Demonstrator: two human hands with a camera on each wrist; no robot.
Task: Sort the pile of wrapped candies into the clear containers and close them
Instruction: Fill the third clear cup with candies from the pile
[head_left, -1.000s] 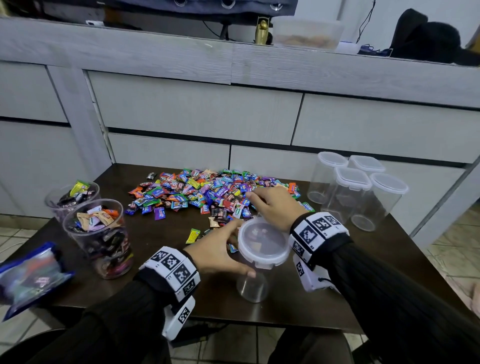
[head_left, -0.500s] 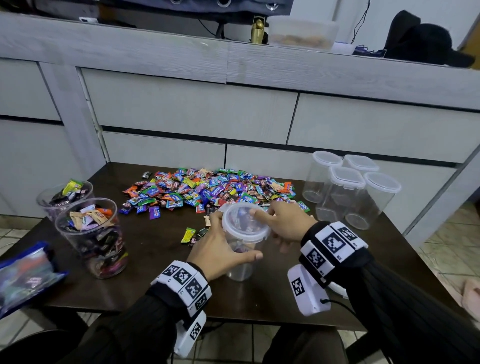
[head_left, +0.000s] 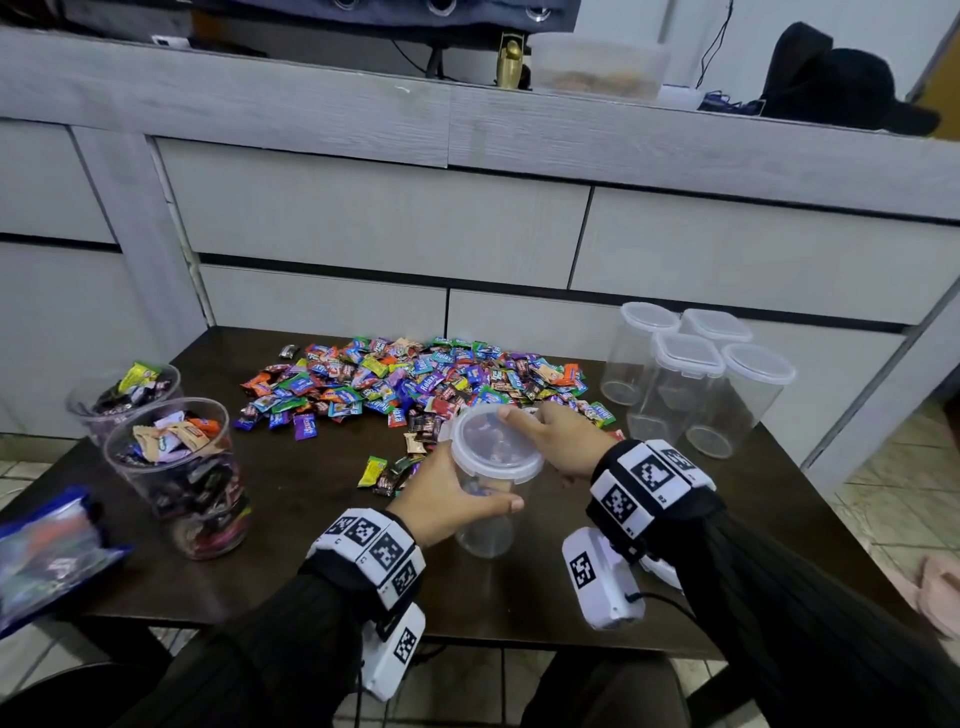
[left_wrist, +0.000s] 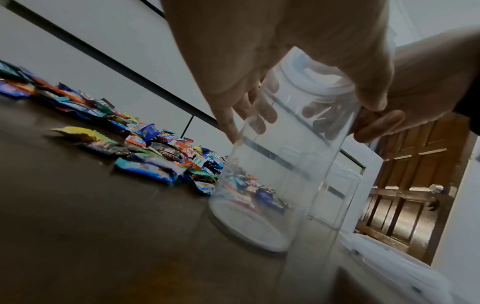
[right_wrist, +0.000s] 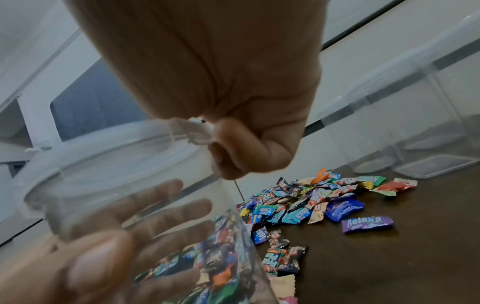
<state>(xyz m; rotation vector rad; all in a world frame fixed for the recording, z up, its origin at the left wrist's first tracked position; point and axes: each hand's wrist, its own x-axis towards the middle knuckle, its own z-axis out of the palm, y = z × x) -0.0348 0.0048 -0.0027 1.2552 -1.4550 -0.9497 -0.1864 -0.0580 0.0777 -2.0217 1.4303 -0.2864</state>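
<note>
Fingers (head_left: 511, 503) of left hand (head_left: 447, 499) round lidded clear container (head_left: 488, 519), right hand (head_left: 558, 439) at lid (head_left: 493, 441)

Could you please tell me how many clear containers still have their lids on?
5: four empty ones clustered at the table's far right, and one container held between both hands near the front edge.

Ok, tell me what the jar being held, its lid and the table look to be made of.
Jar: clear hard plastic, probably; fingers show through its wall.
Lid: frosted, translucent plastic with a moulded rim.
Table: dark brown wood or wood-look laminate, with a slight sheen; cannot tell which.
</note>
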